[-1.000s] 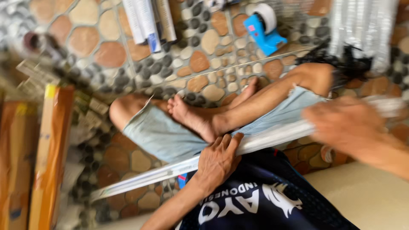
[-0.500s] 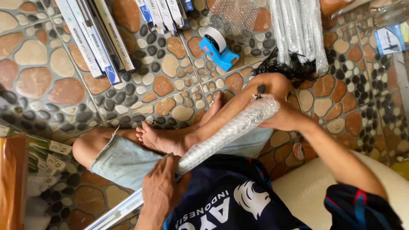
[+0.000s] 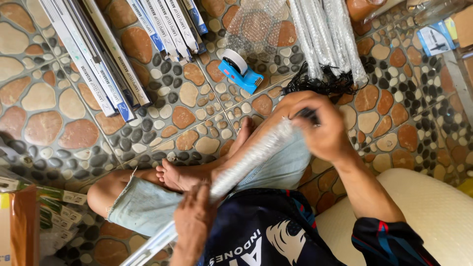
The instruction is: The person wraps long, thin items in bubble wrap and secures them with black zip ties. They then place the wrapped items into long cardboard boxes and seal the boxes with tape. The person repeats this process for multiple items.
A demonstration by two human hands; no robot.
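I sit cross-legged on a pebble-pattern floor. A long thin tube wrapped in bubble wrap (image 3: 246, 160) lies slantwise across my lap. My right hand (image 3: 322, 130) grips its upper end, where a black piece shows between the fingers. My left hand (image 3: 194, 221) holds the tube lower down, near my bare foot (image 3: 180, 175). The tube's lower end runs off toward the bottom left, unwrapped and white.
A blue tape dispenser (image 3: 240, 71) stands on the floor ahead, by a loose sheet of bubble wrap (image 3: 258, 29). Several long white boxes (image 3: 98, 54) lie at top left. Wrapped tubes (image 3: 327, 37) with black cords (image 3: 320, 83) lie at top right. A pale cushion (image 3: 433, 212) sits at right.
The view has shifted and steadied. My right hand has moved up along the tube to its upper end, and the bubble wrap now covers that end tightly.
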